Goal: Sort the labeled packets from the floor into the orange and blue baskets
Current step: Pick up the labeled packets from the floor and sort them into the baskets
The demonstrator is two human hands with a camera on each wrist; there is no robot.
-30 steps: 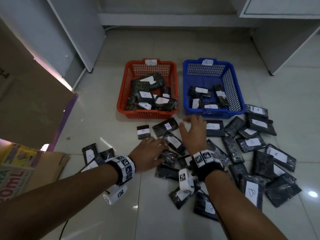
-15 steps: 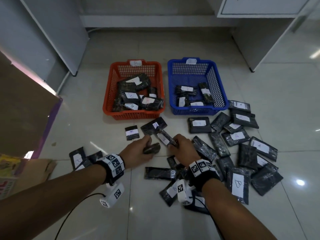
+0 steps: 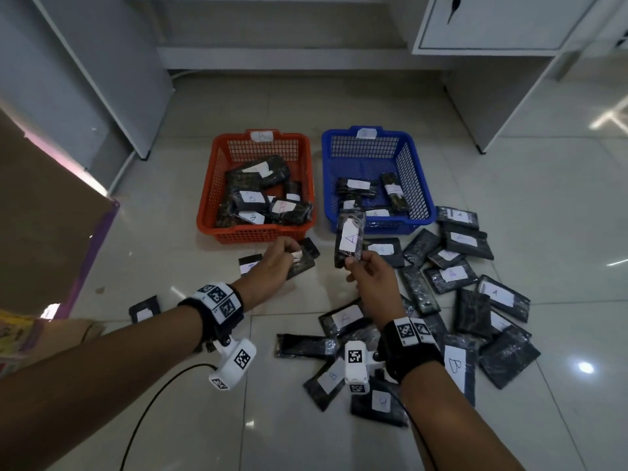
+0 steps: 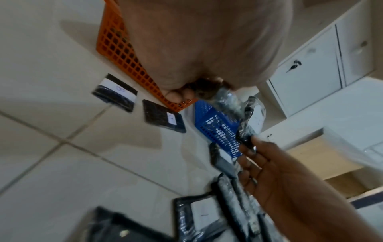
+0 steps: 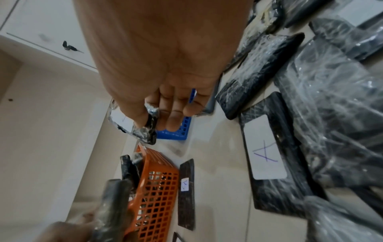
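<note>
Right hand (image 3: pixel 372 277) pinches a black, clear-wrapped packet (image 3: pixel 350 240) labelled A; left hand (image 3: pixel 275 263) grips another (image 3: pixel 302 261).

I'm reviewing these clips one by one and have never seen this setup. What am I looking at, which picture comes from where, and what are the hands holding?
No machine here: a person works with bare hands, wearing a camera on the head and one on each wrist. The wide picture is the head view, looking down at a tiled floor. The two close, tilted pictures look along each hand from the wrist.

The orange basket and the blue basket sit side by side, both partly filled with black packets. Many more packets lie scattered on the floor, mostly to the right.

The right hand pinches the packet labeled A, lifted before the blue basket. The left hand grips another packet near the orange basket; its label cannot be read.
</note>
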